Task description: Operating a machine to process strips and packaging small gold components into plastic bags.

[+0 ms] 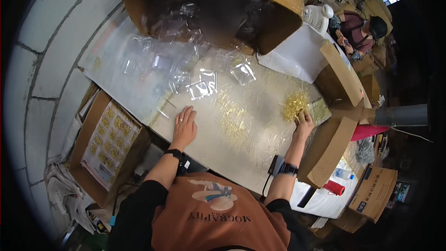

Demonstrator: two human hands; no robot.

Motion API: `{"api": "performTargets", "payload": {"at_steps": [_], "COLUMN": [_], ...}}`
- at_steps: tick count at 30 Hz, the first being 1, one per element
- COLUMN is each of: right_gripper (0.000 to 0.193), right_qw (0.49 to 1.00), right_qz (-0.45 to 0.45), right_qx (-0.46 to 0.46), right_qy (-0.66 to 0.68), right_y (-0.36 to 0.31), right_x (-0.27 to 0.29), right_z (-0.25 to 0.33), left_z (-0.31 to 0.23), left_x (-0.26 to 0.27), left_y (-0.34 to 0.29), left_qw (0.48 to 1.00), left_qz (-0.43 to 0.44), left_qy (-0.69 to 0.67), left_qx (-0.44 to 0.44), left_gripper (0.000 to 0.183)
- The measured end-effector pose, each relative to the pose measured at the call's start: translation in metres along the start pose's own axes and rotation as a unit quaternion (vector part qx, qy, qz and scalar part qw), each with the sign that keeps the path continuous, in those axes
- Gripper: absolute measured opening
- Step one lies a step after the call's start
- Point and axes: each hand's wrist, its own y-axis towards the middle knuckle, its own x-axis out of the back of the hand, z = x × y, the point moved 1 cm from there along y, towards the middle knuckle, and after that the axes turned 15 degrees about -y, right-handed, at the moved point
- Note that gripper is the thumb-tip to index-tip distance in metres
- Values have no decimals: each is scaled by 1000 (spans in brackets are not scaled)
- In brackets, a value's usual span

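Note:
My left hand [185, 126] lies flat on the pale tabletop [204, 146], fingers stretched out and holding nothing. A ring and a dark wristband show on that side. Over to the right, my right hand [304, 122] has its fingers bent and closed at the near edge of a heap of thin gold-coloured pins [295, 104]. It grips some of them; how many is hidden. More loose gold pins [232, 117] lie scattered across the middle of the table. Beyond my left hand are clear plastic boxes [199, 89], some spilling toward me.
A large cardboard box [134, 4] of clear plastic boxes opens toward me at the back. At left, another carton [83, 169] holds bagged gold pins. Cardboard flaps [327, 151] rise beside my right forearm. A person [360, 35] sits at the far right.

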Motion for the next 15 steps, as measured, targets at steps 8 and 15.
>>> {"api": "performTargets", "payload": {"at_steps": [8,15], "right_gripper": [21,32], "right_qw": [990,941], "right_qz": [-3,61], "right_qx": [-83,-177], "right_qy": [118,283], "right_y": [-1,3], "right_x": [6,4], "right_z": [-38,-82], "left_z": [8,9], "left_x": [-5,-6], "left_y": [-10,-4], "left_qw": [1000,1000], "left_qz": [-4,1], "left_qy": [-11,-5], "left_qx": [5,16], "left_gripper": [40,39]}}
